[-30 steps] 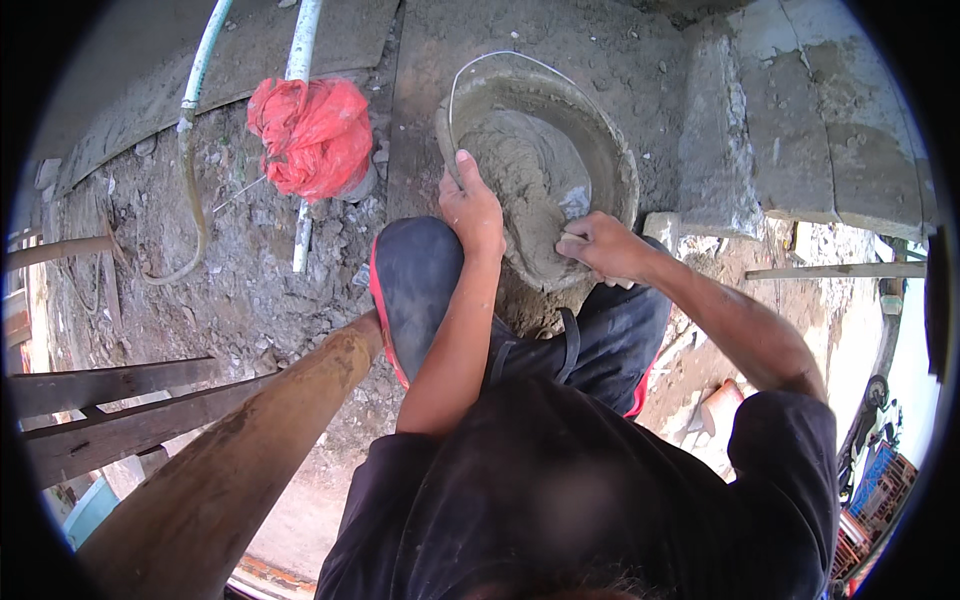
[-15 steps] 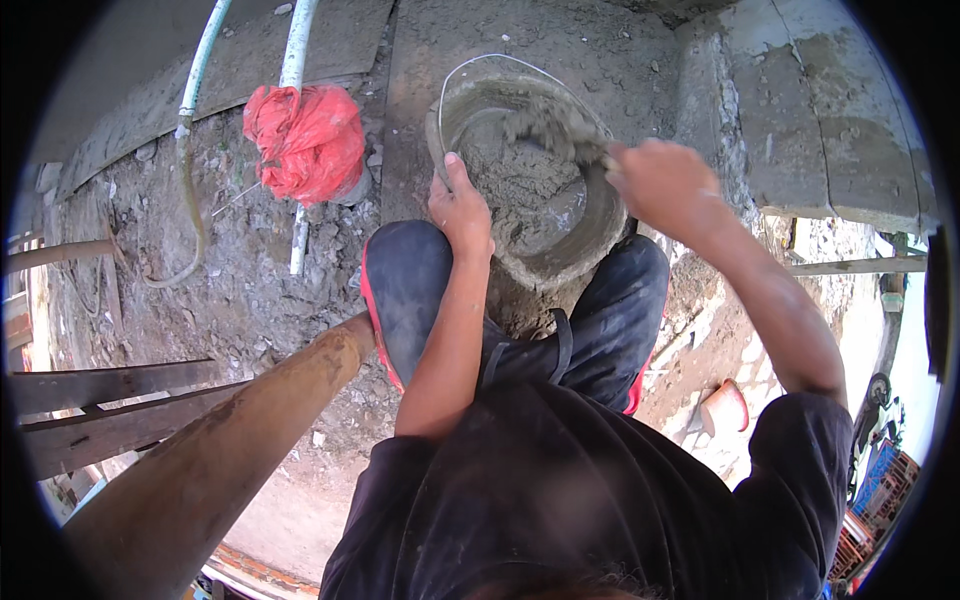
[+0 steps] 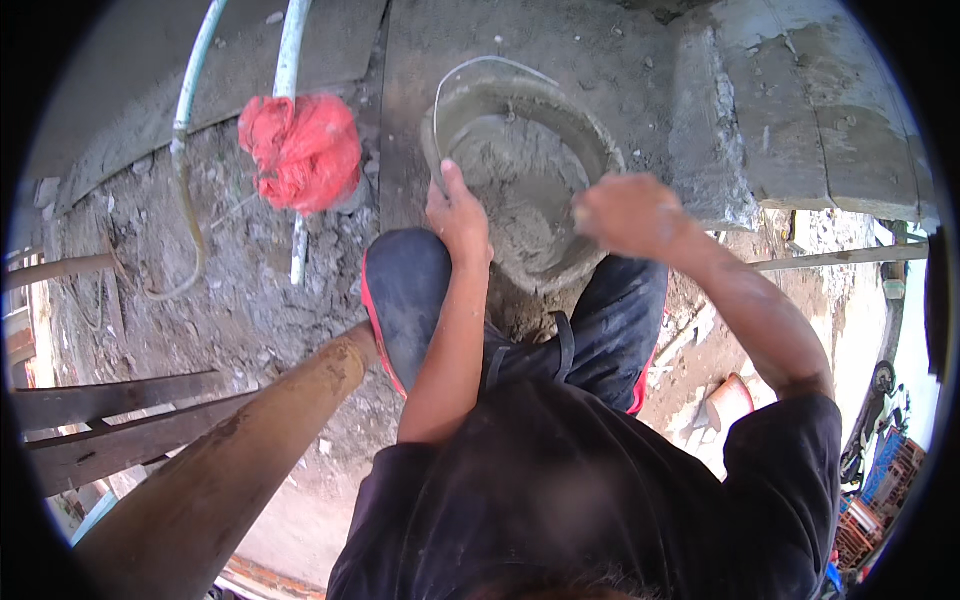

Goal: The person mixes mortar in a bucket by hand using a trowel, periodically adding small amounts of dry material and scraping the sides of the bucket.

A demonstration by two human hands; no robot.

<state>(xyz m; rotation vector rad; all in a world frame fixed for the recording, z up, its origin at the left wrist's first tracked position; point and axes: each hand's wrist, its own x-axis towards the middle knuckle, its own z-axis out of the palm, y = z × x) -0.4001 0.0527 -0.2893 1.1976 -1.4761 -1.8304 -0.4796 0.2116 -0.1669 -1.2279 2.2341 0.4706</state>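
Observation:
A mortar-caked bucket stands between my knees, with wet grey mortar inside and its thin wire handle raised over the far rim. My left hand grips the bucket's near-left rim, thumb on top and fingers hidden outside. At the near-right side, over the rim, my right hand is closed in a fist around a mortar-covered trowel. The trowel's blade is hidden or lost in blur now; the earlier frame shows it loaded with mortar.
Left of the bucket, a red plastic bag wraps a pale pipe, beside a hose. A thick wooden pole slants by my left knee. A concrete ledge lies right; an orange-rimmed pot sits behind my right leg.
My right hand has moved left and nearer to me, and the trowel has left the far part of the bucket. The mortar's surface looks smoother. My left hand stays on the rim.

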